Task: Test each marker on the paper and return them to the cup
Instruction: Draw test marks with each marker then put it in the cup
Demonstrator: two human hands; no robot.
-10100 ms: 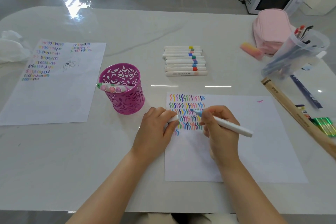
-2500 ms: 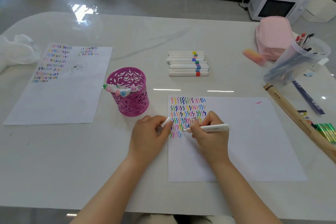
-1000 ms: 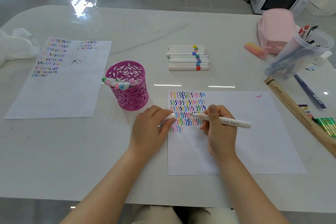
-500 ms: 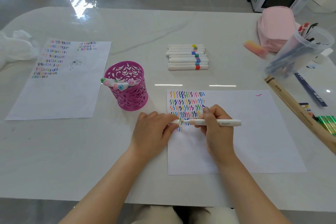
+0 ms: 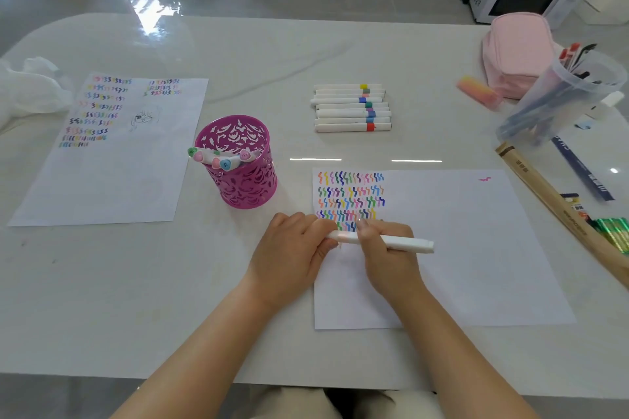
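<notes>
White marker (image 5: pixel 408 244) level over paper (image 5: pixel 476 248) | R hand (image 5: pixel 388 258) curled round barrel | L hand (image 5: pixel 292 248) pinches other end

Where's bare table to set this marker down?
Free: between cup and marker row; near strip left of the left hand, below the left sheet; the blank right half of the paper. Crowded: the right edge, around jar, box and pouch.

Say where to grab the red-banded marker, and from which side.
Its long white barrel, probably from above and the near side: the red-banded marker lies flat at the near edge of the marker row, far side against its neighbour.
</notes>
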